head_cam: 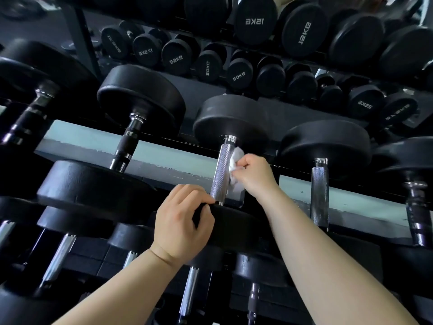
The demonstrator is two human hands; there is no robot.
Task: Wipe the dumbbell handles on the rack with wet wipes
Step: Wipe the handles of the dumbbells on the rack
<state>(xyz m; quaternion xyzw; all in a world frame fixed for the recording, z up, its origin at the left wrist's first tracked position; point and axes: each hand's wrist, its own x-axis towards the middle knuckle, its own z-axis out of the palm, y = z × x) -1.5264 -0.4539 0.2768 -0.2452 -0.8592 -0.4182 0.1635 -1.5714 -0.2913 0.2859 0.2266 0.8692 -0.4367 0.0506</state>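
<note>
Big multi-tier rack (93,137) packed with black rubber dumbbells, more rows behind with the kg numbers showing. The one being worked on is the dumbbell (229,120) in the middle of the row, lying across the rails with its near head (236,221) toward the person.

The left hand (182,226) has its fingers curled over the rim of that near head, gripping it to steady it. The right hand (255,177) is pinching a wadded white wet wipe (235,160) and pressing it against the right side of the knurled handle (221,174), up toward the far head.

What could go sideways, at a guess: the wipe is bunched up, not wrapped around, so it only touches one side, and the left face and underside could easily get skipped. That knurling looks rough enough to snag and shred a damp wipe, leaving lint in the grooves. If the left hand loosens, the dumbbell might roll on the rails and nip the fingers against the neighbour's head. The handle to the right (319,191) looks like it's waiting its turn.
</note>
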